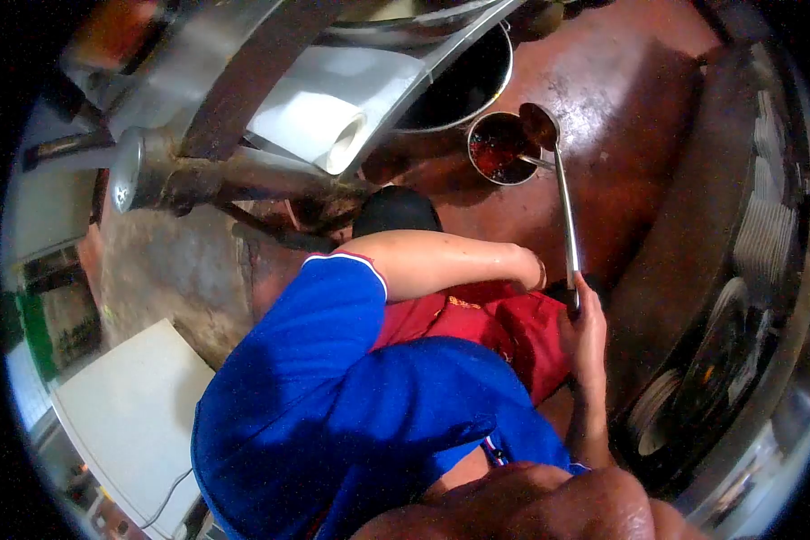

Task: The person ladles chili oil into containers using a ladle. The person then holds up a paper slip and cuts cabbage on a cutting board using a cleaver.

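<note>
My right hand (587,310) is closed round the end of a long-handled metal ladle (565,202). The ladle's bowl is at the right rim of a small metal pot (471,160) on the floor. Dark red liquid shows in this pot, and a short handle juts from its right side. My left arm reaches across my red-clad lap, and my left hand (533,268) is bent down at the wrist near the ladle's handle. The fingers of that hand are hidden.
Beyond the small pot stands a large metal pot (510,67) with a dark inside. A white roll (346,144) lies under a metal frame (243,81) at upper left. A white panel (130,405) is at lower left. Stacked plates (765,243) line the right.
</note>
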`<state>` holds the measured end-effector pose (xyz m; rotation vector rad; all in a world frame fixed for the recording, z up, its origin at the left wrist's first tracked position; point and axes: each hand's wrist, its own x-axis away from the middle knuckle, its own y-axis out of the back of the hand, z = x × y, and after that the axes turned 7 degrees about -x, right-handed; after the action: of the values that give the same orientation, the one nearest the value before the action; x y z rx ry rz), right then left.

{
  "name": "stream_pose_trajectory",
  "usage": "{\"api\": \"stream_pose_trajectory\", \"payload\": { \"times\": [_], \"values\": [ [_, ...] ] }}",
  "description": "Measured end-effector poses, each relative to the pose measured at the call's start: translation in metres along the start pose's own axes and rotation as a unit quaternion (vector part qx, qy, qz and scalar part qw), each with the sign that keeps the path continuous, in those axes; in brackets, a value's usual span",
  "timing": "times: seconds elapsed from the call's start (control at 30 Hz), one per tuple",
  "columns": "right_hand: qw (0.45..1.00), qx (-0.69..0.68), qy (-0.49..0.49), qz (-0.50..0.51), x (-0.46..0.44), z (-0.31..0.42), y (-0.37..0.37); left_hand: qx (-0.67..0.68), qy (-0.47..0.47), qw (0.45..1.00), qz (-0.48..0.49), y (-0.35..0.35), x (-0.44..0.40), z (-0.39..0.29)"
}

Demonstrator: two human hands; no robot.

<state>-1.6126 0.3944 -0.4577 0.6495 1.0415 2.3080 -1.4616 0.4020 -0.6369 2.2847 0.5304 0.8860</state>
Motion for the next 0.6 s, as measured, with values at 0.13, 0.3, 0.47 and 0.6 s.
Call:
{"api": "stream_pose_trajectory", "payload": {
  "times": [0.13,0.3,0.47,0.6],
  "values": [
    [1.0,0.0,0.002,0.008,0.013,-0.006,-0.006,-0.016,0.005,1.0,0.019,-0.002,-0.007,0.003],
    [0.902,-0.402,-0.154,0.013,-0.001,-0.025,-0.02,0.017,-0.019,0.998,-0.063,-0.014,-0.01,0.008],
    [0.809,-0.546,-0.219,-0.005,0.004,0.031,0.024,-0.009,0.017,1.0,0.017,0.006,0.003,-0.005],
    [0.828,-0.539,-0.155,-0.01,0.0,0.057,0.05,0.014,0.025,0.999,-0.035,0.003,0.013,-0.002]
  ]
}}
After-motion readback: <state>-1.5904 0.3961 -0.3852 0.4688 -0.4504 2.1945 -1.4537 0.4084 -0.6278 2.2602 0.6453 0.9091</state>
